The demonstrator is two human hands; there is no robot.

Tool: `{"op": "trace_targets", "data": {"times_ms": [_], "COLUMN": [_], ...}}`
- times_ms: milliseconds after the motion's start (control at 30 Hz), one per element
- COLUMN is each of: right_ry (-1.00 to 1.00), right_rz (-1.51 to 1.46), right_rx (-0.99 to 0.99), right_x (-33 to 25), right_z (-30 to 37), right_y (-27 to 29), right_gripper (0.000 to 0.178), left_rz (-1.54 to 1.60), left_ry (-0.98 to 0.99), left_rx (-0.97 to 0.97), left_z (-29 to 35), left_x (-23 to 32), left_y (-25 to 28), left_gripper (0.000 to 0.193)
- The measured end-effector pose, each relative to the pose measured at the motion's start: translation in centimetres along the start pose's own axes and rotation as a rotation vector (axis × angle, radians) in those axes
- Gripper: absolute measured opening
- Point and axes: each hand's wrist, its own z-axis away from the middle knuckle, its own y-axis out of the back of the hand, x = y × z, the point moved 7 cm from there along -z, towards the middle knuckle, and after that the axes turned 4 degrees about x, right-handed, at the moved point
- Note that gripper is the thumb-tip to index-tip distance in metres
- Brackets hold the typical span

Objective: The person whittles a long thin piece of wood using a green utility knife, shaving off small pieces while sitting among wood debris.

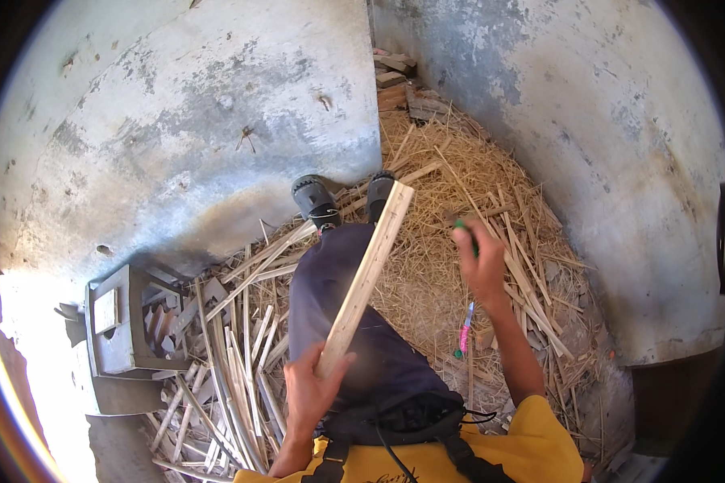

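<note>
Left hand [312, 386] clamps the wooden slat [367, 278] by its near end; right hand [479, 262] closes around a green tool [462, 226].

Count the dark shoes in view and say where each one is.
2. One shoe lies at the foot of the grey wall, beside the left leg. The other shoe is just right of it, partly hidden behind the wooden slat held in the left hand.
</note>
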Motion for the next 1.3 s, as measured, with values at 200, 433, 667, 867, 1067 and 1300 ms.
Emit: {"op": "trace_targets", "data": {"times_ms": [200,433,667,867,1067,1300], "right_ry": [0.328,0.449,0.388,-0.211,0.006,0.370], "right_rz": [-0.148,-0.045,0.071,0.406,0.046,-0.053], "right_rx": [-0.220,-0.322,-0.153,-0.051,0.064,-0.250], "right_x": [-9.1,-11.6,-8.4,3.2,1.4,-9.6], "right_z": [4.6,6.7,2.0,-4.3,-3.4,3.2], "right_y": [-2.8,-2.9,-1.3,1.3,2.0,-1.7], "right_gripper": [0.029,0.031,0.030,0.047,0.043,0.030], "left_rz": [0.040,0.046,0.046,-0.021,-0.091,-0.023], "left_ry": [-0.131,-0.179,-0.158,-0.082,-0.059,-0.173], "left_rx": [0.045,0.039,0.014,-0.093,0.059,0.107], "left_z": [-0.6,-0.7,0.1,1.9,0.8,-0.1], "left_x": [1.5,3.1,1.7,-0.6,-0.1,1.5], "left_y": [0.1,-0.1,-0.2,-0.6,1.5,1.1], "left_gripper": [0.035,0.033,0.031,0.037,0.038,0.034]}}
